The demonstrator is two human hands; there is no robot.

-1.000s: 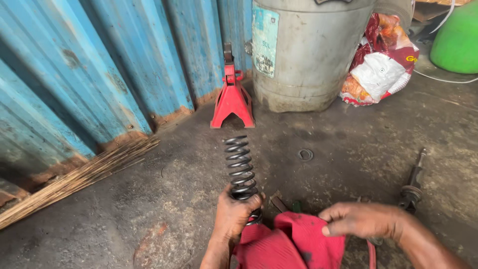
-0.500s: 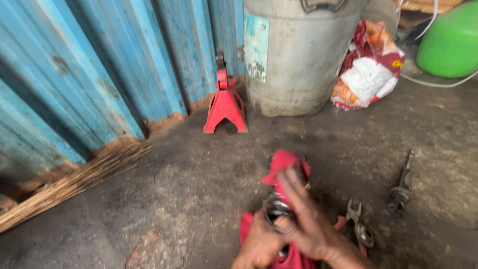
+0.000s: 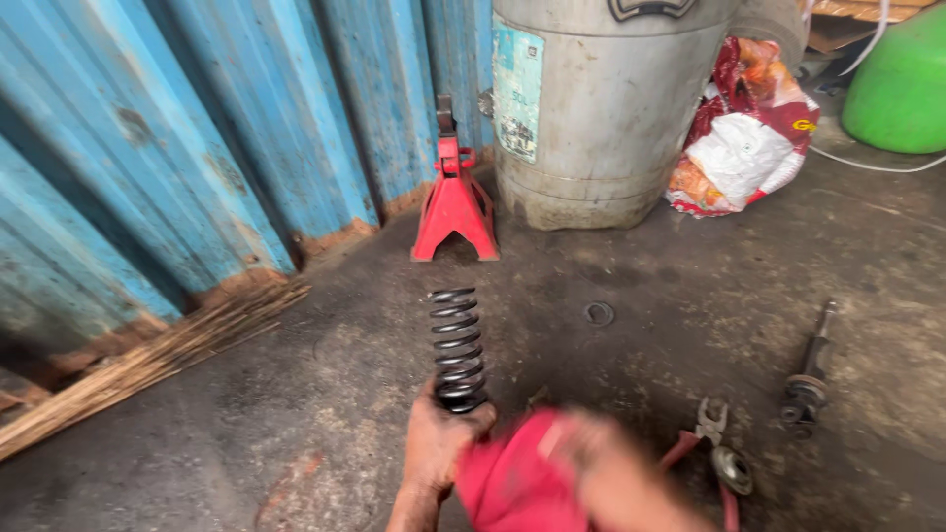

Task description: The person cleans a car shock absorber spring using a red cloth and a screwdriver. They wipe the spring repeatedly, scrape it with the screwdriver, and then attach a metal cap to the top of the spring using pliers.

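My left hand (image 3: 439, 448) grips the lower end of a black coil spring (image 3: 457, 347), which stands up and away from me over the oily concrete floor. My right hand (image 3: 613, 473), blurred by motion, presses a red rag (image 3: 507, 483) against the spring's lower end next to my left hand. Most of the rag is bunched under the right hand.
A red jack stand (image 3: 453, 202) stands by the blue corrugated wall (image 3: 197, 128). Behind it is a grey drum (image 3: 601, 108), a red-and-white sack (image 3: 744, 138) and a green container (image 3: 902, 84). A shock absorber rod (image 3: 810, 374), red-handled pliers (image 3: 705, 433) and a washer (image 3: 598, 313) lie on the floor.
The right hand with the rag has slid from the spring's top down to its lower end, so the coils show again. The left hand keeps its grip.
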